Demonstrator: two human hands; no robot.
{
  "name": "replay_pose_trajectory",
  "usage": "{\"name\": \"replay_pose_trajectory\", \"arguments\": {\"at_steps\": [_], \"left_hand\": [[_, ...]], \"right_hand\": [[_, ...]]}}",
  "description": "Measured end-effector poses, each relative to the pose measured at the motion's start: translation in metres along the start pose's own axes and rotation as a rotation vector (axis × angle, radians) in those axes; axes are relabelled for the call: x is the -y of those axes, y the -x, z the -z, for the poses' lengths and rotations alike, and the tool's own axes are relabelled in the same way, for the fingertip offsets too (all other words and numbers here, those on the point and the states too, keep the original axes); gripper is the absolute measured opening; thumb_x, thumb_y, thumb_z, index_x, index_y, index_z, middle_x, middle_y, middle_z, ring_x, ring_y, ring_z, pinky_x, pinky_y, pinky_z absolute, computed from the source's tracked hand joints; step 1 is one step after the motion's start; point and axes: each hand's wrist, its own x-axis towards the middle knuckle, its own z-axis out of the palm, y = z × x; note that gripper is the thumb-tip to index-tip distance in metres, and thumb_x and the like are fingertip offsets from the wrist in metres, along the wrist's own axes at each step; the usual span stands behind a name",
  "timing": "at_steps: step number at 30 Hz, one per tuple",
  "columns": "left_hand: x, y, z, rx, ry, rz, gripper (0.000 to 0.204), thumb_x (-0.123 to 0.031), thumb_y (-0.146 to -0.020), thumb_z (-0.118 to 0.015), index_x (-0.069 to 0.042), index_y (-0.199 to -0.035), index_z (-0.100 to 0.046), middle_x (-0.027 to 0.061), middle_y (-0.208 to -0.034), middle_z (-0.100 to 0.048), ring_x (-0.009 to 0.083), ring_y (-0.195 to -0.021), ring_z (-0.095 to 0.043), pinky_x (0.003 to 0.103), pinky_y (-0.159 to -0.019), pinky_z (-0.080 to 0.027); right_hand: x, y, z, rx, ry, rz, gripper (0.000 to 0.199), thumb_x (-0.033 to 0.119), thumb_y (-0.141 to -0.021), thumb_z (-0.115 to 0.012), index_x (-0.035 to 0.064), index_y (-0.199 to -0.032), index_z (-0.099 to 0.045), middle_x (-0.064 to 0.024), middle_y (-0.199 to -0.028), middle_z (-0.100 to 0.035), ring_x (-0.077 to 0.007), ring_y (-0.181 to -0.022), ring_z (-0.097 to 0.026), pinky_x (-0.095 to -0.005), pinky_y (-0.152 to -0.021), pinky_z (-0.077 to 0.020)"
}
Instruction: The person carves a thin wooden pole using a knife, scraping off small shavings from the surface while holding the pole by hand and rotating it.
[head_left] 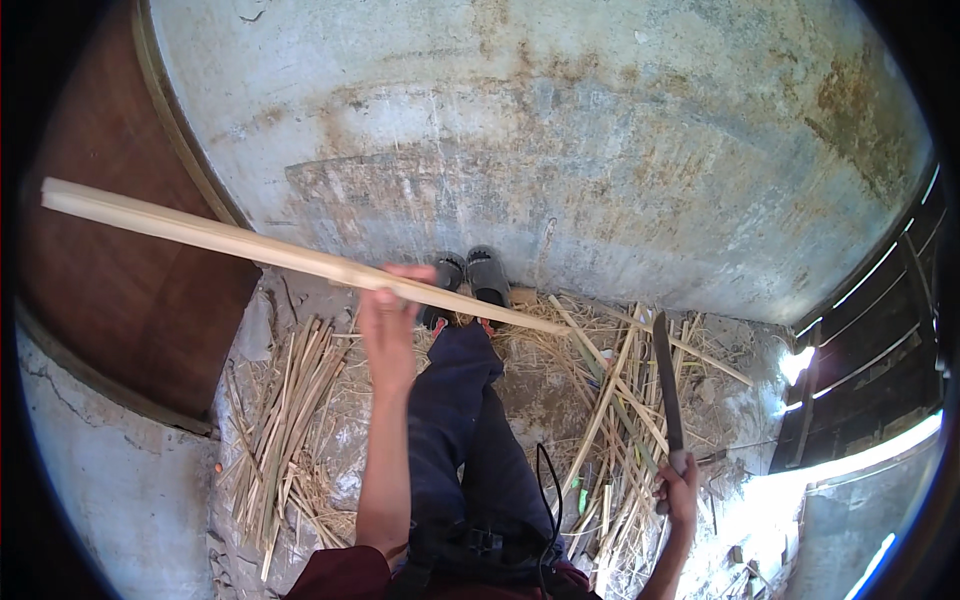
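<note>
A long, pale split-bamboo strip (250, 245) slants across the view, its left end raised toward the brown door and its right end over the litter past my shoes. My left hand (392, 305) grips it around the middle; the fingers are a little blurred. On the right, my right hand (679, 488) is closed around the handle of a machete (667, 390). The dark, long blade points away from me toward the wall, apart from the strip. Beneath it lies a loose pile of bamboo strips (610, 430).
A stained grey wall (520, 150) rises just beyond my dark shoes (487, 270). To the left are a brown door panel (120, 230) and another heap of thin strips (285, 420). Straw and shavings litter the floor. Dark slatted boards (870, 340) stand at the right. A black cord (548, 480) hangs near my legs.
</note>
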Motion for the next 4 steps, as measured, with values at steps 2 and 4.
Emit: {"name": "replay_pose_trajectory", "arguments": {"at_steps": [2,4], "left_hand": [[0.03,0.021,-0.014,-0.011,0.02,0.102,0.046,-0.048,-0.119,-0.046,-0.005,-0.134,-0.056,0.016,-0.13,-0.071,0.0258,-0.122,-0.069,0.046,-0.113,-0.054],[0.047,0.031,-0.028,-0.013,0.052,0.203,0.046,-0.048,-0.119,-0.046,-0.006,-0.134,-0.057,0.0164,-0.132,-0.071,0.0254,-0.122,-0.069,0.044,-0.112,-0.053]], "right_hand": [[-0.014,-0.011,-0.035,0.074,-0.199,-0.026,0.034,0.013,-0.1,-0.074,0.01,-0.124,-0.051,-0.0026,-0.078,-0.066,-0.0103,-0.051,-0.058,-0.0242,-0.042,-0.0435],[-0.044,-0.038,-0.06,0.103,-0.198,-0.013,0.049,0.016,-0.099,-0.077,0.0137,-0.14,-0.051,-0.003,-0.077,-0.067,-0.0107,-0.052,-0.058,-0.026,-0.044,-0.0498]]}}
